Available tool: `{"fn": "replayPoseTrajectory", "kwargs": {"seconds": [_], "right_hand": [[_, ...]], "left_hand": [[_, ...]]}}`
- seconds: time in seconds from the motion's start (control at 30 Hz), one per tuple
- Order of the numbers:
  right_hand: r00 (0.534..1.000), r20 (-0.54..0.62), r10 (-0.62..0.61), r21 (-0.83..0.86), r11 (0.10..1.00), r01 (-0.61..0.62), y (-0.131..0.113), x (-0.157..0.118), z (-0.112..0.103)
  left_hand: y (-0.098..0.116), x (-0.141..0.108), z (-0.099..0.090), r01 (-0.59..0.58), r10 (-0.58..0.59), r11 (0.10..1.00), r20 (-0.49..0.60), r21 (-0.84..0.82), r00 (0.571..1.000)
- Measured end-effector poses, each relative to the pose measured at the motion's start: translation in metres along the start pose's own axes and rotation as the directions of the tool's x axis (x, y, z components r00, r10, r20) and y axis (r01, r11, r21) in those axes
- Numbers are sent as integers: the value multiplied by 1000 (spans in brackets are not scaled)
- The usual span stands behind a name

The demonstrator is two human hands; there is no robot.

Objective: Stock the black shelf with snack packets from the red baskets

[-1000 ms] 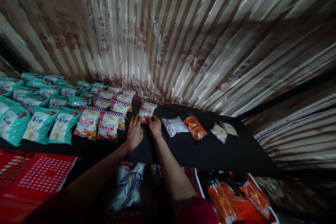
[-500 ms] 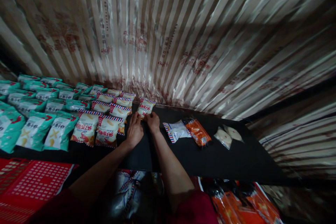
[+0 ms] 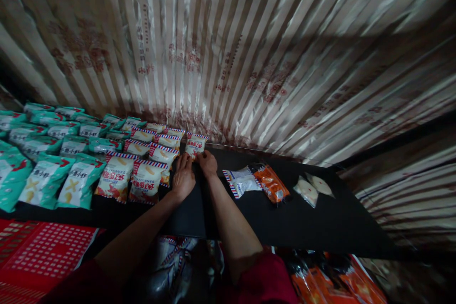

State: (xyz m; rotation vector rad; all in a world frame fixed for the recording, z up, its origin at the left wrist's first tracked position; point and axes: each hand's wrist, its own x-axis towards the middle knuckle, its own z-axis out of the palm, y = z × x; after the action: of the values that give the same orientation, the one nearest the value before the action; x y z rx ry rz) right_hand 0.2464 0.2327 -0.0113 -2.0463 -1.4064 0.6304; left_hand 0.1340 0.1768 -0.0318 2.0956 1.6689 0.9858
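A small snack bag (image 3: 195, 145) with a striped red-and-blue edge and red lettering stands near the back of the black shelf (image 3: 221, 209). My left hand (image 3: 183, 179) is at its lower left, fingers pressed together against the bag. At its lower right corner, my right hand (image 3: 208, 163) grips with curled fingers; the fingertips are partly hidden. Just left of my hands, more bags of the same kind stand in rows, the front one (image 3: 147, 181) facing me. Right of my right forearm lies a white snack bag (image 3: 242, 181) with a striped edge.
Several green snack bags (image 3: 76, 183) fill the shelf's left side. An orange package (image 3: 270, 183) and two clear packs with round pale contents (image 3: 307, 191) lie to the right. Below are a red plastic basket (image 3: 50, 249) and more orange packages (image 3: 320, 280). Striped sheeting (image 3: 228, 57) hangs behind.
The snack bag between my hands has shifted slightly left, closer to the rows of similar bags. My hands remain at its lower corners, and the camera view has moved a little.
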Motion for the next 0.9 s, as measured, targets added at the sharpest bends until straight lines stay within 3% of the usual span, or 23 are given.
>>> {"fn": "replayPoseTrajectory", "kwargs": {"seconds": [0.43, 0.9], "right_hand": [[1000, -15, 7, -38, 999, -8, -1, -3, 5], [994, -111, -8, -12, 1000, 7, -1, -31, 3]], "left_hand": [[0, 3, 0, -2, 2, 1000, -2, -6, 1000], [10, -10, -9, 1, -1, 1000, 10, -26, 1000]]}}
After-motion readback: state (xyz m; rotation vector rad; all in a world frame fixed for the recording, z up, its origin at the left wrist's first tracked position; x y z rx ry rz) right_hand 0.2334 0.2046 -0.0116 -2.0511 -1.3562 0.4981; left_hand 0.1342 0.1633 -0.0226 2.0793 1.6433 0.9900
